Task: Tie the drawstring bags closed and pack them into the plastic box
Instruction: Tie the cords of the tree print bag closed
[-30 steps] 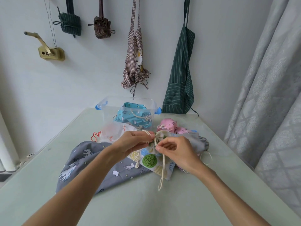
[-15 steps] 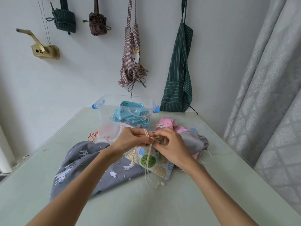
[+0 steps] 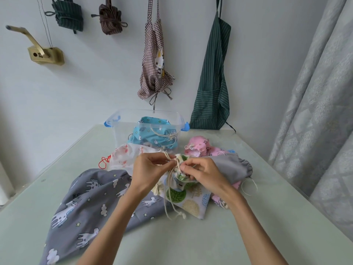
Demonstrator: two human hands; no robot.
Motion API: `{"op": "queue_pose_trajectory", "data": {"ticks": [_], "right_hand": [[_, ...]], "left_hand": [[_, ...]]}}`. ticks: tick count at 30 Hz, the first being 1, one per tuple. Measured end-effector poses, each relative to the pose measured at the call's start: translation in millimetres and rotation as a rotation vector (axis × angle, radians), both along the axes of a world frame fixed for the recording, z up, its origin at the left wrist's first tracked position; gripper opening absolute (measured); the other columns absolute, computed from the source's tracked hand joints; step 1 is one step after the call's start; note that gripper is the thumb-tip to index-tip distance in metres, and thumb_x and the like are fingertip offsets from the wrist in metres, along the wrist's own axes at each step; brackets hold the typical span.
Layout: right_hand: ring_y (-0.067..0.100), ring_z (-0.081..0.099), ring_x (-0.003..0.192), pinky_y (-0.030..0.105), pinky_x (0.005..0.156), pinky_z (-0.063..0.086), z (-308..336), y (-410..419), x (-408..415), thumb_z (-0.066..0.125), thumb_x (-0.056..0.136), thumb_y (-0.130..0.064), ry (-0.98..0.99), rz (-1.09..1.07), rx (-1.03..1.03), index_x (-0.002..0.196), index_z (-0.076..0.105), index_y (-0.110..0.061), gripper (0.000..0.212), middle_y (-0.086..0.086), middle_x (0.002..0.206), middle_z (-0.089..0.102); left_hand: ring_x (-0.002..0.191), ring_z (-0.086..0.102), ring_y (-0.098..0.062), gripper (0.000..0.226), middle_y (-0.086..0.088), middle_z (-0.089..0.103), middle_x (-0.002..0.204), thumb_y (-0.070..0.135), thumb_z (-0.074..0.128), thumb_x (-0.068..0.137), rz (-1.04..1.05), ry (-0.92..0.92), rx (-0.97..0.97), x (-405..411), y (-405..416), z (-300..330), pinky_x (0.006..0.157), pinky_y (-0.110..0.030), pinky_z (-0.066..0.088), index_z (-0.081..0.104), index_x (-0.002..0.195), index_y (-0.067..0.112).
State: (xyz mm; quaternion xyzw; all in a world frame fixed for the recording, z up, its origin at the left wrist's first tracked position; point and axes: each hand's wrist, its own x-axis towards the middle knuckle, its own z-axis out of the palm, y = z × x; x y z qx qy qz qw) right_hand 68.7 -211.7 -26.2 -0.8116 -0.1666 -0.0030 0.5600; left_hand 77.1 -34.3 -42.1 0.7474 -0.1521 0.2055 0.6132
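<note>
A white drawstring bag with a tree print lies in the middle of the table, its neck gathered between my hands. My left hand pinches the cream drawstring at the neck. My right hand grips the bunched neck and cord from the right. The cord's loose ends trail down over the bag to the tabletop. Behind stands the clear plastic box with blue latches, holding a tied turquoise bag.
A large grey unicorn-print bag spreads at the left. A white bag with a red cord, a pink bag and a plain grey bag lie around my hands. Aprons hang on the wall; a curtain borders the right.
My hands have closed in on the bag's neck and kept working the cord. The drawstring that hung straight down from my right hand a second ago now lies looped on the table.
</note>
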Motion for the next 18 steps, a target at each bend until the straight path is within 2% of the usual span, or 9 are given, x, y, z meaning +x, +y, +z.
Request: {"op": "queue_pose_trajectory", "data": {"ticks": [2,5,8,10,11,13,15,18], "right_hand": [[0.002,0.056,0.060,0.009,0.053,0.043,0.3,-1.9,2.7,0.063,0.088,-0.024,0.033,0.011,0.000,0.074,0.070,-0.026,0.015,-0.007,0.068,0.065],[0.001,0.057,0.055,0.012,0.056,0.046,-0.5,1.1,5.6,0.062,0.088,-0.016,0.044,0.035,0.011,0.090,0.066,-0.024,0.009,-0.003,0.075,0.066],[-0.005,0.055,0.054,0.011,0.055,0.045,-2.8,3.8,6.9,0.062,0.088,-0.014,0.049,0.069,0.042,0.100,0.065,-0.035,0.024,-0.012,0.069,0.066],[-0.007,0.054,0.055,0.009,0.053,0.043,-4.8,3.9,8.2,0.065,0.087,-0.017,0.068,0.062,0.087,0.096,0.068,-0.037,0.023,-0.016,0.066,0.067],[-0.007,0.055,0.057,0.008,0.053,0.043,-5.6,4.2,8.2,0.067,0.085,-0.018,0.076,0.049,0.105,0.093,0.070,-0.036,0.020,-0.016,0.067,0.068],[-0.006,0.060,0.062,0.007,0.055,0.043,-8.5,5.5,9.0,0.071,0.081,-0.019,0.079,0.032,0.136,0.088,0.073,-0.034,0.016,-0.013,0.072,0.072],[-0.004,0.061,0.065,0.008,0.056,0.044,-10.1,7.7,9.4,0.074,0.078,-0.021,0.080,0.020,0.151,0.082,0.076,-0.034,0.014,-0.008,0.077,0.074],[-0.003,0.055,0.057,0.009,0.054,0.043,-12.0,11.4,11.4,0.075,0.077,-0.022,0.077,0.006,0.184,0.080,0.077,-0.031,0.010,-0.007,0.074,0.073]], "left_hand": [[0.066,0.070,-0.010,0.018,0.010,0.075,0.076,0.008,0.080,0.071,0.001,-0.001,0.019,2.4,1.6,-0.8,0.064,-0.021,0.057,0.076,0.071,0.026],[0.065,0.070,-0.011,0.010,0.006,0.075,0.074,0.008,0.081,0.068,-0.005,-0.005,0.015,4.2,1.9,0.2,0.063,-0.020,0.056,0.076,0.069,0.016],[0.066,0.072,-0.018,0.009,-0.001,0.075,0.071,0.009,0.083,0.067,-0.028,0.007,0.023,6.6,4.0,2.8,0.064,-0.039,0.060,0.075,0.070,0.008],[0.068,0.072,-0.023,0.010,-0.005,0.075,0.071,0.009,0.083,0.067,-0.053,0.024,0.042,7.0,6.9,4.1,0.068,-0.049,0.058,0.074,0.071,0.005],[0.069,0.073,-0.023,0.010,-0.005,0.075,0.071,0.009,0.082,0.067,-0.068,0.032,0.054,7.2,8.6,4.4,0.069,-0.050,0.058,0.074,0.071,0.004],[0.068,0.072,-0.019,0.008,-0.003,0.076,0.074,0.007,0.082,0.068,-0.114,0.045,0.069,9.0,12.8,3.5,0.070,-0.043,0.060,0.075,0.072,0.004],[0.069,0.071,-0.013,0.006,-0.001,0.076,0.076,0.004,0.079,0.070,-0.180,0.065,0.057,10.5,16.4,3.1,0.068,-0.028,0.059,0.077,0.074,0.009],[0.067,0.068,-0.001,0.015,0.005,0.075,0.073,0.002,0.073,0.077,-0.244,0.112,0.033,10.2,18.9,3.3,0.062,-0.010,0.050,0.077,0.081,0.017]]}}
